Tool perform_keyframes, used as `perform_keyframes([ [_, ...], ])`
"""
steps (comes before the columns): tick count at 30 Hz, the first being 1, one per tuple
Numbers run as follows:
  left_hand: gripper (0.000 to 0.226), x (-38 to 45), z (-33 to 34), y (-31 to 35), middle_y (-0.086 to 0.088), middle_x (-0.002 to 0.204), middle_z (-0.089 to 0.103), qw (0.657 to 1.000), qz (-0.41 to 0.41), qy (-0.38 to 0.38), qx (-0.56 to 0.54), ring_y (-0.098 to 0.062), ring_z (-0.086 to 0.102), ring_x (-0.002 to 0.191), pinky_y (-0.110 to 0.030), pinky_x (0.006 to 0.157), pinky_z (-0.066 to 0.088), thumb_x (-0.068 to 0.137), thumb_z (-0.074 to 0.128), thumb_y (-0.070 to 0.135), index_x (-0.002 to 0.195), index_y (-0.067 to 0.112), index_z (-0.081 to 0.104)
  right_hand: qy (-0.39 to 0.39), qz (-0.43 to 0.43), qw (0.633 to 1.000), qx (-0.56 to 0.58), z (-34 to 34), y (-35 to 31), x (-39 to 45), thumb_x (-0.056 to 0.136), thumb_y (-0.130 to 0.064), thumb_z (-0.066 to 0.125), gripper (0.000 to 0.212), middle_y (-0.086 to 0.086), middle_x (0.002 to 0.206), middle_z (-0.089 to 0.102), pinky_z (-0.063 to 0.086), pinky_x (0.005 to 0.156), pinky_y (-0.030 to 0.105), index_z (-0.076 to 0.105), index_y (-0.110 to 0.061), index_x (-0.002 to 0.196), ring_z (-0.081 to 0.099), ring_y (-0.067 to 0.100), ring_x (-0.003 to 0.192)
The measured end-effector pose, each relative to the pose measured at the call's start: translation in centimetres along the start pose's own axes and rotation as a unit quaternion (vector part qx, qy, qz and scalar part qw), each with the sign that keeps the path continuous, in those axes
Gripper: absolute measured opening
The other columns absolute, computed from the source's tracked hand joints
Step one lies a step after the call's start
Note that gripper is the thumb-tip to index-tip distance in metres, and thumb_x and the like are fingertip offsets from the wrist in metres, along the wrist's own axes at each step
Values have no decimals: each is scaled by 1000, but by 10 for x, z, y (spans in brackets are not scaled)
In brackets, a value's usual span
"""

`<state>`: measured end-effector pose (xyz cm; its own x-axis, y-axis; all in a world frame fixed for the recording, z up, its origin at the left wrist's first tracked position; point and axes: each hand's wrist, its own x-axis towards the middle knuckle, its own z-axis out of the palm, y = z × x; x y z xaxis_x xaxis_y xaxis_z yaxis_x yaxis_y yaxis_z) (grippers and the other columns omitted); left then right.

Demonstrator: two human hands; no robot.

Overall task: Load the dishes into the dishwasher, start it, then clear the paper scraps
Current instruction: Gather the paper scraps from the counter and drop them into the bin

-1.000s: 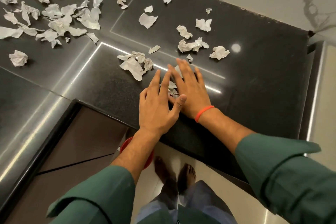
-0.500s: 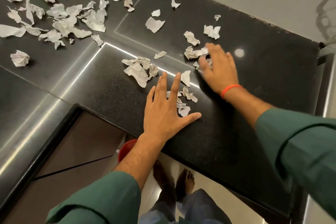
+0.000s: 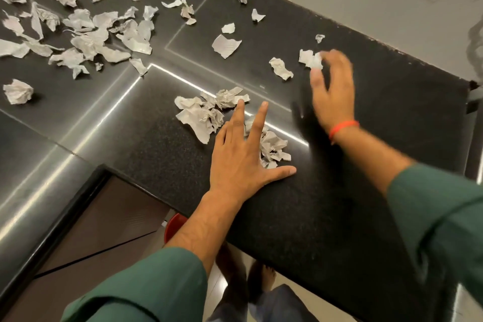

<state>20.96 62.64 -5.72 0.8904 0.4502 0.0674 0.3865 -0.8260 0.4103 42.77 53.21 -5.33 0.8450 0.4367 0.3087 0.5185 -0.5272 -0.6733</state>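
The left hand (image 3: 243, 162) lies flat on the black counter (image 3: 300, 217) with fingers straight and spread, its thumb and forefinger walling in a small heap of paper scraps (image 3: 273, 145). The right hand (image 3: 333, 89), blurred, hovers beyond that heap, fingers loosely curved toward a crumpled scrap (image 3: 309, 59); whether it touches or grips that scrap cannot be told.

Just left of the heap, at the left fingertips, sits a second cluster (image 3: 206, 112). Well left of the heap and farther back, many more scraps (image 3: 88, 34) are strewn over the counter, and one paper ball (image 3: 17, 91) lies alone at the far left.

Judging by this, the scrap-clearing step is under way, with most paper still uncollected. The next move likely calls for the right hand to rake the far pieces back into the heap. A red container (image 3: 173, 226) shows under the counter edge, below the heap.
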Motion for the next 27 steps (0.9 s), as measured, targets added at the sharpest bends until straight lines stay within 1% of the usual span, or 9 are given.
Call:
perform_keyframes([
  [2, 130, 2, 1, 0, -11, 169, -3, 1000, -2, -1, 4, -24, 17, 154, -44, 123, 24, 62, 49, 99, 161, 34, -5, -27, 31, 998, -52, -1, 15, 48, 96, -49, 43, 58, 12, 150, 43, 26, 119, 37, 51, -12, 140, 36, 22, 143],
  [5, 129, 3, 1, 0, -10, 169, -2, 1000, -5, -1, 9, -23, 17, 154, -42, 123, 22, 63, 48, 99, 161, 34, -6, -126, 41, 987, -89, 7, 19, 93, 95, -55, 41, 65, 7, 151, 43, 28, 117, 32, 45, -14, 145, 40, 20, 139],
  [9, 130, 2, -1, 1, -10, 169, -1, 1000, -3, -1, 8, -23, 17, 154, -42, 123, 22, 63, 50, 97, 161, 33, -4, -172, -26, 977, -127, 26, 4, 82, 95, -53, 32, 60, 5, 146, 50, 25, 117, 43, 56, -15, 135, 39, 25, 140],
  [11, 130, 3, 0, 1, -10, 169, 0, 1000, -4, 2, 10, -23, 17, 154, -42, 123, 23, 63, 50, 97, 161, 32, -3, -170, -55, 981, -81, 30, -3, 58, 99, -43, 36, 48, 3, 144, 55, 24, 116, 39, 62, -16, 130, 41, 24, 140],
  [15, 131, 3, -1, 2, -10, 169, 0, 1000, -9, 5, 14, -22, 16, 154, -41, 123, 23, 63, 49, 97, 161, 31, -5, -186, -61, 978, 68, 23, -34, -12, 100, -44, 36, 50, 3, 124, 70, 30, 118, 37, 70, -13, 120, 55, 10, 128],
  [18, 131, 4, -1, 1, -10, 169, 0, 1000, -9, 2, 1, -21, 15, 154, -42, 124, 22, 64, 51, 96, 161, 30, -7, -191, -45, 970, 143, 12, -53, -63, 100, -36, 43, 41, 3, 110, 75, 37, 112, 30, 74, -11, 110, 65, 13, 115],
  [20, 130, 3, -1, 1, -10, 169, 1, 1000, -9, 5, -4, -21, 17, 154, -42, 123, 22, 64, 54, 93, 161, 30, -6, -185, -45, 965, 180, 8, -59, -82, 97, -33, 45, 41, 3, 113, 74, 45, 105, 32, 74, -8, 111, 67, 13, 109],
  [24, 132, 2, -3, 3, -9, 169, 1, 1000, -15, 5, -9, -23, 20, 152, -42, 123, 23, 62, 55, 95, 161, 34, -6, -140, 35, 954, 261, 8, -53, -60, 96, -35, 47, 39, -3, 123, 69, 53, 97, 46, 74, -9, 109, 67, 19, 112],
  [27, 131, 1, -3, 3, -7, 169, 4, 1000, -17, 15, -18, -24, 24, 151, -42, 122, 25, 60, 57, 94, 161, 35, -2, -128, 67, 963, 229, 11, -47, -32, 94, -42, 45, 43, -5, 118, 71, 50, 100, 46, 75, -13, 104, 67, 14, 110],
])
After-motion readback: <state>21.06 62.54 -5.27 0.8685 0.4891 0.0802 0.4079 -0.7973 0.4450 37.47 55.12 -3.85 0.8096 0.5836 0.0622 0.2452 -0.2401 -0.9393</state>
